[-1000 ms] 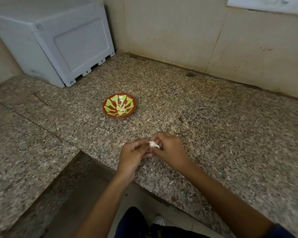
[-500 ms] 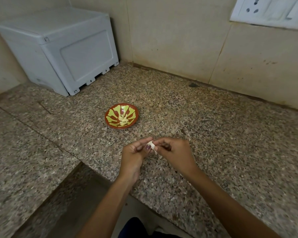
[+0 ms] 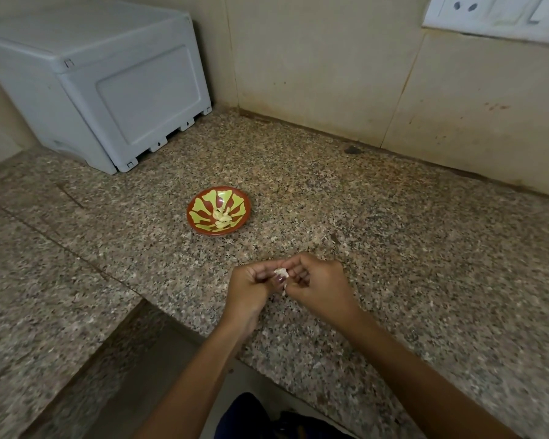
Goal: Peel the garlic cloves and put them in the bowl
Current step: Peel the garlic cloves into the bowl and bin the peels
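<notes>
Since half a second ago, your hands sit a little lower; left hand (image 3: pixel 251 288) and right hand (image 3: pixel 317 285) both pinch the garlic clove (image 3: pixel 281 274) above the table (image 3: pixel 425 248), near the bowl (image 3: pixel 200 226).

The speckled brown-grey granite bench (image 3: pixel 393 242) runs into the corner. A small red bowl with yellow-green petal pattern (image 3: pixel 200 224) stands near its middle, and a pale grey plastic box (image 3: pixel 114 90) sits far left, well apart.
</notes>
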